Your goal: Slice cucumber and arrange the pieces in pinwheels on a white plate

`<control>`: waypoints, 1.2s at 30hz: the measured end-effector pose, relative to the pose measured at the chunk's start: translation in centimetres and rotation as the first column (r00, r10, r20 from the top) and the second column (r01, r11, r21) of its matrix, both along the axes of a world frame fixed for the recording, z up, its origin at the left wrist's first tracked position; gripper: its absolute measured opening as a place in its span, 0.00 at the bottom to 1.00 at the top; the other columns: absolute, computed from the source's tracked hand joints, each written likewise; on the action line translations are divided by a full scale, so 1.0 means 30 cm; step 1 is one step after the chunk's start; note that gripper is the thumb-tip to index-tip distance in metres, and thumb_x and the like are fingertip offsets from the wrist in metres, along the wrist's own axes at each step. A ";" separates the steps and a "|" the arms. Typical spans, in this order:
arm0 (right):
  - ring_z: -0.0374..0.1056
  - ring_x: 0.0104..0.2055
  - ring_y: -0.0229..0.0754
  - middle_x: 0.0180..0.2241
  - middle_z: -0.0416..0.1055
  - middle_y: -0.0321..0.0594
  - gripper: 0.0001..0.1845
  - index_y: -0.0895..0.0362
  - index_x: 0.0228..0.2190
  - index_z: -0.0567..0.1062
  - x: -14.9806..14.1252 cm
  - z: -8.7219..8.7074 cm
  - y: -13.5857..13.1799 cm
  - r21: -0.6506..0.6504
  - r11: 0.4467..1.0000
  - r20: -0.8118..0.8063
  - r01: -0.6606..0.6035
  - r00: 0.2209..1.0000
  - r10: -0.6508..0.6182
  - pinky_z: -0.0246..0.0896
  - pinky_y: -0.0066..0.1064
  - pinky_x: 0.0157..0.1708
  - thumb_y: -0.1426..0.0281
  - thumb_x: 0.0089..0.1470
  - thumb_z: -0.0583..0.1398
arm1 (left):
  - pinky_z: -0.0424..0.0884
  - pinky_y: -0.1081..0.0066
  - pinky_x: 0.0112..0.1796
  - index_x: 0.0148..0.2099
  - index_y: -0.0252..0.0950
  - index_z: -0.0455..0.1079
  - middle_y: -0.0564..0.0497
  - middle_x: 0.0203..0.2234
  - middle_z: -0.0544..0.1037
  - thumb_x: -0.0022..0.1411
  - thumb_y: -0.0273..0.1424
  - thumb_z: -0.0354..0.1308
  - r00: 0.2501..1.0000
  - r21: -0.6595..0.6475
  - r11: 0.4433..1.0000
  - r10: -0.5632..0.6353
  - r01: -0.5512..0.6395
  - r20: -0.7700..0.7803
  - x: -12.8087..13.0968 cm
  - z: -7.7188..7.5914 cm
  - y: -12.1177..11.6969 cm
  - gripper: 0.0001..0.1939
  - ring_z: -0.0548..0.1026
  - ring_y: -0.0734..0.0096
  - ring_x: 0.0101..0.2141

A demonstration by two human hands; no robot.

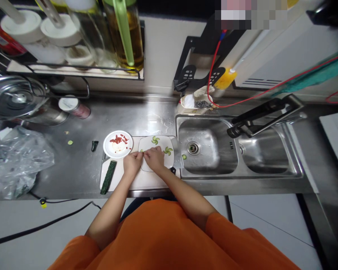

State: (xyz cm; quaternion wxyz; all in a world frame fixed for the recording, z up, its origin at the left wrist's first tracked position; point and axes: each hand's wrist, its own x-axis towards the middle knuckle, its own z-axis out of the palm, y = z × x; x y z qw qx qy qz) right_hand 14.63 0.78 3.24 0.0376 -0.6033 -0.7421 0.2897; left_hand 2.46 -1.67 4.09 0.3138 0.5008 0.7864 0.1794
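My left hand [133,164] and my right hand [154,158] meet over the left side of a white squarish plate [166,163]. Both have closed fingers, pinched around a small green cucumber slice [142,150] whose edge peeks out at the fingertips. Two pinwheels of cucumber slices lie on the plate, one at the back [155,140] and one at the right [168,150]. Left of my hands, a round white plate [106,147] carries red berries that look like goji. A length of dark green cucumber [108,177] rests on the white cutting board [135,183].
A knife blade [178,152] lies between plate and sink [208,127]. A cucumber end [94,146] and a slice [70,142] sit on the steel counter. Leftward are a plastic bag [22,157], a lidded pot [17,97] and a jar [74,107]. A faucet [259,116] overhangs the sink.
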 end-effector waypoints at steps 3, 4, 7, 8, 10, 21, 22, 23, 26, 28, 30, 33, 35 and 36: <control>0.54 0.46 0.47 0.37 0.72 0.41 0.14 0.52 0.32 0.77 -0.004 0.004 0.001 -0.012 1.000 0.013 0.019 1.000 -0.019 0.48 0.34 0.35 0.64 0.58 0.52 | 0.57 0.74 0.27 0.23 0.34 0.72 0.53 0.17 0.73 0.58 0.39 0.50 1.000 0.003 1.000 -0.011 0.011 -0.007 -0.006 -0.012 -0.002 0.19 0.66 0.75 0.23; 0.54 0.46 0.47 0.37 0.72 0.41 0.14 0.52 0.32 0.77 -0.004 0.004 0.001 -0.019 0.999 0.015 0.029 0.999 -0.029 0.48 0.34 0.35 0.64 0.58 0.52 | 0.58 0.73 0.28 0.24 0.35 0.73 0.53 0.19 0.74 0.59 0.39 0.49 1.000 0.014 1.000 -0.012 0.012 -0.002 -0.009 -0.017 -0.003 0.18 0.67 0.74 0.23; 0.55 0.45 0.47 0.36 0.72 0.40 0.14 0.51 0.31 0.77 -0.005 0.002 0.003 -0.042 0.998 0.012 0.051 0.999 -0.051 0.48 0.33 0.34 0.64 0.58 0.52 | 0.62 0.72 0.33 0.31 0.37 0.76 0.51 0.28 0.78 0.59 0.38 0.50 1.000 0.114 0.993 -0.020 0.018 0.012 -0.021 -0.036 -0.006 0.15 0.71 0.70 0.30; 0.55 0.45 0.48 0.35 0.72 0.40 0.14 0.51 0.31 0.77 -0.006 0.001 0.003 -0.049 0.997 0.013 0.055 0.998 -0.054 0.49 0.33 0.34 0.63 0.58 0.52 | 0.63 0.71 0.36 0.33 0.38 0.76 0.50 0.30 0.79 0.58 0.37 0.51 0.999 0.162 0.986 -0.034 0.033 0.005 -0.025 -0.043 -0.007 0.14 0.72 0.69 0.32; 0.56 0.45 0.48 0.35 0.73 0.39 0.14 0.51 0.30 0.76 -0.008 -0.001 0.004 -0.057 0.996 0.018 0.063 0.998 -0.062 0.49 0.33 0.34 0.63 0.58 0.52 | 0.63 0.68 0.41 0.35 0.38 0.76 0.48 0.33 0.79 0.58 0.37 0.51 0.995 0.236 0.967 -0.089 0.094 -0.032 -0.031 -0.056 -0.008 0.13 0.72 0.66 0.35; 0.56 0.45 0.48 0.36 0.73 0.41 0.15 0.51 0.32 0.77 -0.017 -0.002 0.005 -0.079 0.994 0.056 0.071 0.996 -0.067 0.51 0.34 0.35 0.62 0.58 0.52 | 0.62 0.66 0.43 0.34 0.39 0.76 0.47 0.30 0.77 0.61 0.35 0.48 0.966 0.249 0.936 -0.219 0.248 -0.136 -0.033 -0.082 -0.014 0.15 0.70 0.66 0.35; 0.56 0.46 0.48 0.36 0.73 0.41 0.15 0.51 0.32 0.77 -0.016 -0.002 0.004 -0.082 0.994 0.051 0.069 0.997 -0.065 0.51 0.34 0.35 0.62 0.58 0.52 | 0.62 0.66 0.43 0.33 0.39 0.76 0.47 0.30 0.76 0.61 0.35 0.48 0.966 0.258 0.933 -0.221 0.250 -0.137 -0.034 -0.083 -0.014 0.15 0.70 0.66 0.34; 0.56 0.46 0.48 0.36 0.73 0.41 0.14 0.50 0.32 0.77 -0.014 -0.002 0.004 -0.085 0.994 0.045 0.070 0.997 -0.067 0.51 0.34 0.35 0.62 0.57 0.52 | 0.62 0.66 0.42 0.32 0.39 0.76 0.47 0.29 0.76 0.61 0.35 0.48 0.965 0.267 0.930 -0.223 0.252 -0.137 -0.035 -0.085 -0.014 0.15 0.70 0.66 0.34; 0.56 0.46 0.48 0.37 0.73 0.39 0.13 0.49 0.32 0.77 -0.005 -0.004 0.005 -0.090 0.992 0.027 0.084 0.996 -0.082 0.50 0.34 0.36 0.63 0.56 0.53 | 0.62 0.66 0.42 0.32 0.39 0.76 0.47 0.29 0.76 0.61 0.36 0.49 0.967 0.280 0.928 -0.216 0.247 -0.136 -0.039 -0.087 -0.013 0.15 0.70 0.66 0.34; 0.56 0.45 0.47 0.36 0.73 0.38 0.13 0.49 0.31 0.77 0.001 -0.004 0.006 -0.083 0.992 0.024 0.091 0.996 -0.089 0.50 0.34 0.36 0.63 0.56 0.53 | 0.62 0.66 0.42 0.32 0.39 0.76 0.48 0.30 0.76 0.61 0.36 0.50 0.969 0.282 0.930 -0.208 0.238 -0.132 -0.041 -0.088 -0.012 0.14 0.70 0.67 0.34; 0.56 0.45 0.47 0.36 0.72 0.38 0.13 0.50 0.30 0.77 0.006 -0.004 0.008 -0.077 0.993 0.026 0.092 0.996 -0.090 0.49 0.33 0.36 0.64 0.56 0.53 | 0.63 0.66 0.42 0.33 0.39 0.76 0.48 0.30 0.76 0.61 0.36 0.50 0.971 0.289 0.929 -0.204 0.231 -0.120 -0.041 -0.088 -0.012 0.14 0.70 0.67 0.34; 0.57 0.44 0.47 0.36 0.72 0.39 0.12 0.50 0.31 0.77 0.011 -0.003 0.010 -0.085 0.993 0.025 0.087 0.996 -0.085 0.49 0.33 0.35 0.64 0.56 0.54 | 0.63 0.66 0.42 0.33 0.39 0.76 0.48 0.30 0.76 0.61 0.36 0.50 0.975 0.290 0.932 -0.197 0.218 -0.099 -0.038 -0.084 -0.012 0.14 0.70 0.66 0.35; 0.57 0.44 0.47 0.36 0.72 0.39 0.12 0.50 0.31 0.77 0.013 -0.002 0.010 -0.091 0.992 0.020 0.086 0.996 -0.085 0.49 0.33 0.35 0.64 0.56 0.54 | 0.64 0.66 0.43 0.34 0.39 0.76 0.48 0.31 0.77 0.60 0.35 0.50 0.979 0.288 0.935 -0.189 0.204 -0.081 -0.039 -0.077 -0.012 0.13 0.71 0.67 0.36; 0.56 0.44 0.47 0.36 0.72 0.38 0.12 0.50 0.31 0.77 0.015 -0.002 0.009 -0.092 0.992 0.016 0.088 0.996 -0.087 0.48 0.33 0.36 0.64 0.56 0.54 | 0.64 0.67 0.44 0.34 0.39 0.76 0.48 0.31 0.77 0.60 0.35 0.50 0.981 0.294 0.936 -0.178 0.192 -0.074 -0.044 -0.073 -0.011 0.13 0.71 0.67 0.36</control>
